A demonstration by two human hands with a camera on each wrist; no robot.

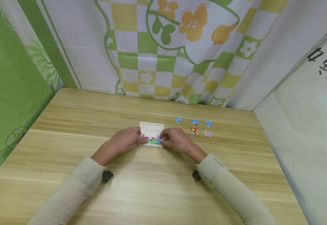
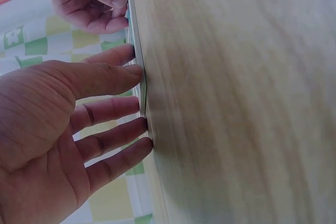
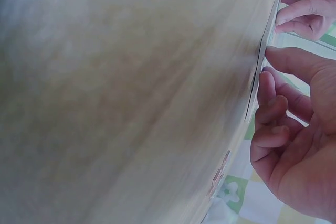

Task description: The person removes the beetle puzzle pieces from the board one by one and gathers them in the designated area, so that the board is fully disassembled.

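Observation:
A small wooden jigsaw tray (image 1: pixel 151 124) lies on the table, its upper part bare and pale. Colourful puzzle pieces (image 1: pixel 152 141) in blue, green and red line its lower edge. My left hand (image 1: pixel 125 139) rests at the tray's left side, index finger reaching over the pieces; its fingers look mostly straight in the left wrist view. At the lower right corner, my right hand (image 1: pixel 177 139) holds a puzzle piece between thumb and forefinger, partly hidden by the fingers. In the right wrist view its other fingers (image 3: pixel 270 137) are curled.
Several loose puzzle pieces (image 1: pixel 194 131) lie in two rows right of the tray; the right hand partly covers one. A checked curtain (image 1: pixel 163 68) hangs behind the wooden table (image 1: pixel 152 187). A white panel with writing (image 1: pixel 306 125) stands on the right, green cloth (image 1: pixel 8 93) on the left.

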